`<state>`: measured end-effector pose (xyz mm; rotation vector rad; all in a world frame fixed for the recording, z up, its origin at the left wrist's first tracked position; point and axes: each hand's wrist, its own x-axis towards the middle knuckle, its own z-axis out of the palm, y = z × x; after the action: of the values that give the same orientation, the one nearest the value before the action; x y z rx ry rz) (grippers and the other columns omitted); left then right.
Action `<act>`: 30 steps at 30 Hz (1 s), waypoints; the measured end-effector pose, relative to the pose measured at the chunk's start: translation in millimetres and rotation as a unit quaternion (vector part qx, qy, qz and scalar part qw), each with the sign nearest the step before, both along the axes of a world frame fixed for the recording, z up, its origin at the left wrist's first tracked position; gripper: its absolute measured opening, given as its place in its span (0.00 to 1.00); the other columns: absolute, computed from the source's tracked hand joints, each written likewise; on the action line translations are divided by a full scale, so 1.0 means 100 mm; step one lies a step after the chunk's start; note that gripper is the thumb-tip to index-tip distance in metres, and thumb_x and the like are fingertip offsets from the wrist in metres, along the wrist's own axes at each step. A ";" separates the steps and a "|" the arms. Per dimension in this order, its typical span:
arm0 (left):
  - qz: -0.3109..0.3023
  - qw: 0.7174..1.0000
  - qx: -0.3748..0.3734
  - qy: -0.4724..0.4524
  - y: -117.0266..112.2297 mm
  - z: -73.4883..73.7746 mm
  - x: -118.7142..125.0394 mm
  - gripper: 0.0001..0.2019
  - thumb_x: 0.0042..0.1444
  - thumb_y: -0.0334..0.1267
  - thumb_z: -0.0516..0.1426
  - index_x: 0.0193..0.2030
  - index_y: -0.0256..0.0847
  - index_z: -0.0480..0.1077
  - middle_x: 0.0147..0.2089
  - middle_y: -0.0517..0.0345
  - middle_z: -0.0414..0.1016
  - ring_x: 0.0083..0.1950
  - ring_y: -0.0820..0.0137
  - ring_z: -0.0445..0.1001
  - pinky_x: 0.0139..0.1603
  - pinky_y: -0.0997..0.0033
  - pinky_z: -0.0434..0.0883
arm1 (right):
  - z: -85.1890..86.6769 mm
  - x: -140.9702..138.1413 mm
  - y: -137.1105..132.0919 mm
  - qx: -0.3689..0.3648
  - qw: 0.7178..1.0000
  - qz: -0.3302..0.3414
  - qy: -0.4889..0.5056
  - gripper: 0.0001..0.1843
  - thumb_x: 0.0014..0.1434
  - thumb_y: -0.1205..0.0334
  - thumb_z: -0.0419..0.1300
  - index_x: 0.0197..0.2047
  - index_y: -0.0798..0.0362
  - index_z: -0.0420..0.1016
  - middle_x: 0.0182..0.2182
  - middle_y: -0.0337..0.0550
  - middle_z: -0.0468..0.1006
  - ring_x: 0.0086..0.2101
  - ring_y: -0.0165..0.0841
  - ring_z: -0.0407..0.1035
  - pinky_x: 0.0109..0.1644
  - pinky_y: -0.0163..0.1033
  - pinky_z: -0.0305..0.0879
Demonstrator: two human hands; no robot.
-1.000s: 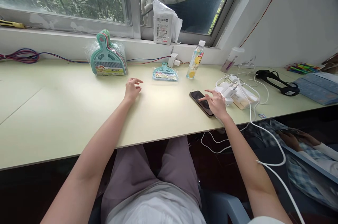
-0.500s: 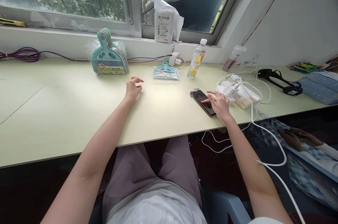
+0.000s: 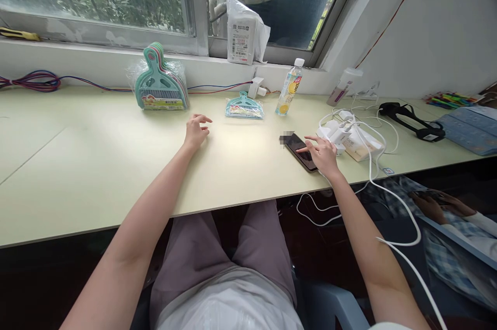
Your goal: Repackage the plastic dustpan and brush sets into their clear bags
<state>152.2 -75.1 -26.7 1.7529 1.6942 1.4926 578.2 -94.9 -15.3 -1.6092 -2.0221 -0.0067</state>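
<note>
A clear bag (image 3: 177,71) holds dustpans (image 3: 157,79) at eleven o'clock from the left hand (image 3: 196,130), fingers loosely parted; the right hand (image 3: 322,155) is splayed over a phone (image 3: 295,144).

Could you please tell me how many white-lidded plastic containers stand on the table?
2: a clear bottle with a yellow fruit label, beyond the black smartphone, and a translucent cylindrical container farther right.

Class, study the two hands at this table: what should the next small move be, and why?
Probably a light tap on the phone with the right hand: one of its fingers points over the dark screen, though contact is unclear. The left hand holds nothing and lies apart from the phone, so it can likely wait.
</note>
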 end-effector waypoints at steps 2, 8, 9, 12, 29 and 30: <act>0.003 1.000 0.000 -0.002 0.00 0.00 0.00 0.18 0.40 0.23 0.52 0.38 0.38 0.74 0.48 0.52 0.65 0.47 0.66 0.71 0.44 0.63 0.78 | 0.00 0.00 -0.01 0.003 1.000 0.000 0.003 0.30 0.67 0.44 0.40 0.35 0.42 0.83 0.56 0.39 0.72 0.59 0.46 0.58 0.65 0.60 0.40; 0.015 1.000 0.001 -0.004 -0.02 0.02 0.01 0.16 0.42 0.24 0.54 0.38 0.38 0.75 0.48 0.52 0.66 0.46 0.66 0.72 0.42 0.65 0.78 | -0.02 0.01 0.01 -0.004 1.000 0.001 0.011 0.29 0.67 0.44 0.41 0.36 0.42 0.83 0.56 0.40 0.72 0.58 0.46 0.58 0.65 0.60 0.40; 0.016 1.000 0.000 -0.003 -0.02 0.02 0.01 0.16 0.42 0.24 0.54 0.38 0.38 0.75 0.48 0.51 0.66 0.46 0.66 0.72 0.42 0.65 0.78 | -0.03 0.01 0.01 -0.003 1.000 0.001 0.011 0.29 0.67 0.44 0.41 0.36 0.41 0.83 0.56 0.40 0.72 0.58 0.46 0.59 0.65 0.61 0.40; 0.008 1.000 0.000 0.000 -0.01 0.02 0.01 0.17 0.41 0.24 0.53 0.38 0.38 0.75 0.49 0.51 0.66 0.46 0.66 0.72 0.43 0.64 0.78 | -0.04 0.01 0.02 0.002 1.000 0.002 0.007 0.30 0.67 0.43 0.40 0.36 0.41 0.83 0.56 0.40 0.73 0.58 0.46 0.59 0.65 0.61 0.42; 0.012 1.000 0.013 0.016 -0.02 0.02 0.03 0.09 0.51 0.28 0.55 0.36 0.39 0.76 0.46 0.51 0.69 0.44 0.67 0.71 0.43 0.64 0.76 | -0.06 0.01 0.05 0.005 0.999 -0.005 0.043 0.28 0.66 0.42 0.41 0.43 0.42 0.81 0.55 0.42 0.74 0.57 0.45 0.63 0.64 0.58 0.46; 0.013 1.000 0.012 0.016 -0.02 0.02 0.03 0.09 0.51 0.28 0.55 0.36 0.39 0.76 0.46 0.51 0.69 0.44 0.67 0.71 0.44 0.64 0.76 | -0.06 0.02 0.07 -0.001 0.998 -0.011 0.055 0.28 0.65 0.41 0.41 0.49 0.43 0.78 0.55 0.43 0.73 0.57 0.45 0.63 0.63 0.57 0.48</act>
<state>154.7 -76.7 -24.5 1.7827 1.7291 1.5095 579.9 -88.3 -21.0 -1.5967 -1.9216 0.0744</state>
